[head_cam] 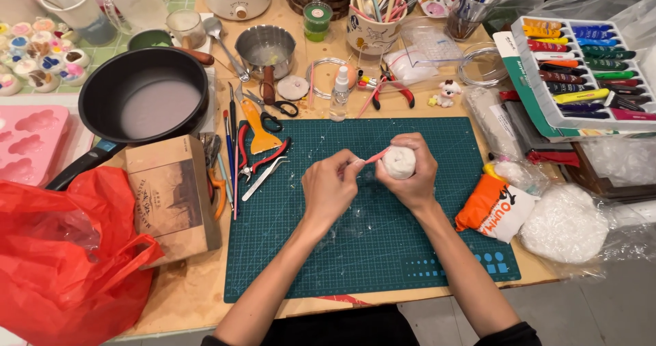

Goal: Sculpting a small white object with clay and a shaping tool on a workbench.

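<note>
Cluttered wooden surface [205, 298] with a dark green cutting mat [383, 250] in the middle, and craft stuff packed around it.

Containers first: black frying pan [143, 96] on the left has a pale grey layer across its bottom. Small steel pot [265, 48] behind the mat holds a bit of clear or whitish stuff, hard to say what. White patterned cup [372, 28] is stuffed with brushes and sticks, and a glass jar [467, 14] next to it holds more brushes. Open box of paint tubes [581, 65] on the right has two rows of tubes in mixed colours. Pink silicone mould [31, 141] at the left edge has cloud-shaped cavities, which look bare. Up in the left corner sits a white measuring cup [75, 4] with a stick in it. Cardboard box [171, 195] is closed, just beside a red plastic bag [61, 257].

Now the hands. Right hand [410, 175] is wrapped around a white lump [398, 162], probably clay, held just above the mat's centre; the grip is curled snugly round it with the top of the lump showing. Left hand [331, 185] pinches a thin pink tool [376, 156] between thumb and fingers, tip touching the lump's left side. A white heart-shaped mass [564, 223] in plastic wrap lies well off to the right, beside an orange packet [492, 206].
</note>
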